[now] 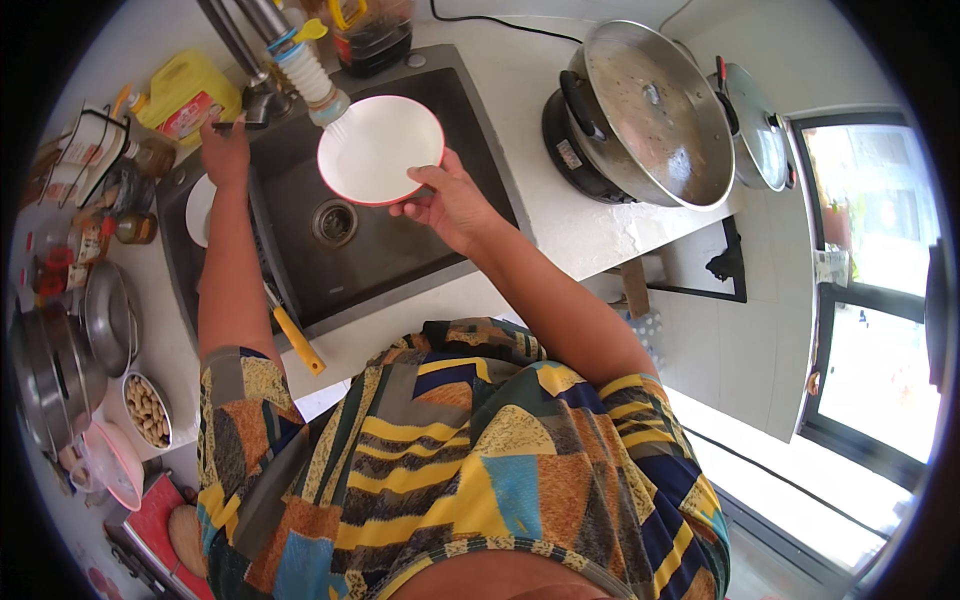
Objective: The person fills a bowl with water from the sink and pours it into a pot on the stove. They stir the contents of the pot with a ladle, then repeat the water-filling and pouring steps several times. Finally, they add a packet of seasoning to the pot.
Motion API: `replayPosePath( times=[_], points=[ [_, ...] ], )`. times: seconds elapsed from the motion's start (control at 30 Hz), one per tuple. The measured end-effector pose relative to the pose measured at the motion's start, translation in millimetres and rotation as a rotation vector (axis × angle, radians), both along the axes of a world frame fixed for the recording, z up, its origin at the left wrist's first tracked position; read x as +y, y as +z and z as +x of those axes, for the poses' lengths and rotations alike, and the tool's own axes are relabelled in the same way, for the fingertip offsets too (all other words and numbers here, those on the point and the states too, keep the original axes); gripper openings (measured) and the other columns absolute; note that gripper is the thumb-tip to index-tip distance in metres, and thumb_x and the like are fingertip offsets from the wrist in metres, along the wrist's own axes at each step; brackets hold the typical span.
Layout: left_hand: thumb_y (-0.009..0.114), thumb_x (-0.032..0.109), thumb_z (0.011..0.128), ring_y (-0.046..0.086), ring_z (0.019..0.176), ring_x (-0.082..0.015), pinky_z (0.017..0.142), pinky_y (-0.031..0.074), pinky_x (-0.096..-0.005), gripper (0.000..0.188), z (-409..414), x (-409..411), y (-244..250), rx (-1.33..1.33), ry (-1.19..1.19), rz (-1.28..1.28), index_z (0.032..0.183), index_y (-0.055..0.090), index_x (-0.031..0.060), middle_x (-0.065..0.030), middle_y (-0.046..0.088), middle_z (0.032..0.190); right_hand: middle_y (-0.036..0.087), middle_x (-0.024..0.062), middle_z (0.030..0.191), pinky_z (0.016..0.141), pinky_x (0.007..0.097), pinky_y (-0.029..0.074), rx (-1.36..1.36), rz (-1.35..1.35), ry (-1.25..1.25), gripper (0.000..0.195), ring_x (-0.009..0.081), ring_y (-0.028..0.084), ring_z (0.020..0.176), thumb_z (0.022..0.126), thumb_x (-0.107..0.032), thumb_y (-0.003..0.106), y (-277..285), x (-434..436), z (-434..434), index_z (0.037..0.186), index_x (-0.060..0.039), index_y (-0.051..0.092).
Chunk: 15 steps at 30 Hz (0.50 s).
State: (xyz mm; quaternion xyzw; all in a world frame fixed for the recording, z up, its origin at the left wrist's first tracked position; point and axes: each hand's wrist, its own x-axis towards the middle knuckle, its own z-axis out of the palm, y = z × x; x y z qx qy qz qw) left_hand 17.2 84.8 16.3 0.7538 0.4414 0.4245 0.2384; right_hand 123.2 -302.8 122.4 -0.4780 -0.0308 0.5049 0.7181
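My right hand [442, 199] holds a white bowl with a red rim [381, 150] by its near right edge, thumb inside. Above the bowl's left side is the faucet's ribbed spout extension [311, 79], and water runs from it into the bowl. My left hand [225, 146] is at the faucet's dark lever [241, 125], fingers around its end. Below lies the dark sink basin [375, 262] with its round drain strainer [334, 223]. Partly behind my left forearm, a white dish [199, 211] lies in the narrow left basin, and a yellow-handled utensil [298, 341] leans over the sink's front edge.
A large steel pan [652, 112] stands on a black electric cooker [577, 161] at the right, beside a glass-lidded pot [757, 127]. A yellow jug [187, 94] and a dark-liquid bottle [375, 37] stand behind the sink. Left are jars, pans [111, 319] and a bowl of peanuts [147, 411].
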Motion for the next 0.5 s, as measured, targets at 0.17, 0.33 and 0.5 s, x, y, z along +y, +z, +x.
replayPosePath(
  times=[0.17, 0.33, 0.5],
  points=[
    [0.074, 0.038, 0.082, 0.062, 0.111, -0.0361, 0.094, 0.047, -0.0429, 0.056, -2.0, -9.7, 7.0, 0.040, 0.034, 0.090, 0.123, 0.056, 0.0048, -0.0193, 0.065, 0.115, 0.060, 0.0174, 0.111, 0.061, 0.0277, 0.054, -0.013, 0.010, 0.006, 0.045, 0.0259, 0.066, 0.075, 0.092, -0.012, 0.057, 1.4, 0.3, -1.4, 0.131, -0.0089, 0.035],
    [0.073, 0.037, 0.084, 0.062, 0.114, -0.0351, 0.095, 0.048, -0.0430, 0.059, 1.8, -25.2, 17.9, 0.029, 0.033, 0.001, 0.130, 0.054, 0.0065, -0.0199, 0.065, 0.120, 0.059, 0.0194, 0.111, 0.061, 0.0270, 0.056, -0.003, 0.016, 0.025, 0.050, 0.0269, 0.067, 0.076, 0.091, -0.010, 0.058, -2.6, -1.5, 3.3, 0.134, -0.0097, 0.031],
    [0.073, 0.039, 0.084, 0.061, 0.117, -0.0347, 0.096, 0.047, -0.0435, 0.064, -1.1, -27.0, 18.4, 0.038, 0.057, -0.057, 0.136, 0.051, 0.0094, -0.0197, 0.065, 0.123, 0.059, 0.0187, 0.112, 0.063, 0.0272, 0.054, -0.029, -0.003, 0.038, 0.047, 0.0251, 0.066, 0.077, 0.092, -0.012, 0.056, -3.8, -1.2, 3.0, 0.132, -0.0081, 0.032]
  ],
)
